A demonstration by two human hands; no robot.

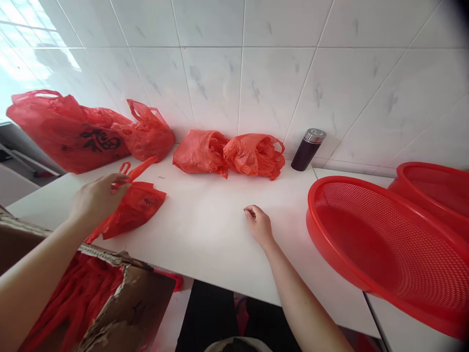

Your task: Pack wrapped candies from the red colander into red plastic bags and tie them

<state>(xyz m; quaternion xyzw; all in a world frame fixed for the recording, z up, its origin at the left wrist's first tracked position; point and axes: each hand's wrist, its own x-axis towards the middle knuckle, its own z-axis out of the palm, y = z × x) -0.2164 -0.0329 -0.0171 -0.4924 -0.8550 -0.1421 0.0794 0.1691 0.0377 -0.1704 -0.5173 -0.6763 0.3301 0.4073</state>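
My left hand (100, 193) is closed on the top of a small red plastic bag (137, 208) at the left of the white table (205, 225). The bag's handles stick up past my fingers, and dark printing shows on its side. Over the middle of the table is my right hand (259, 225), its fingers curled together with the tips near each other. Whether anything small sits between those fingertips I cannot make out.
Against the tiled wall stand a large red bag (73, 134), a smaller one (150, 137), two bundled bags (200, 151) and a dark flask (308, 151). Red perforated baskets (362, 239) occupy the right. At lower left, an open cardboard box (135, 303) holds red material.
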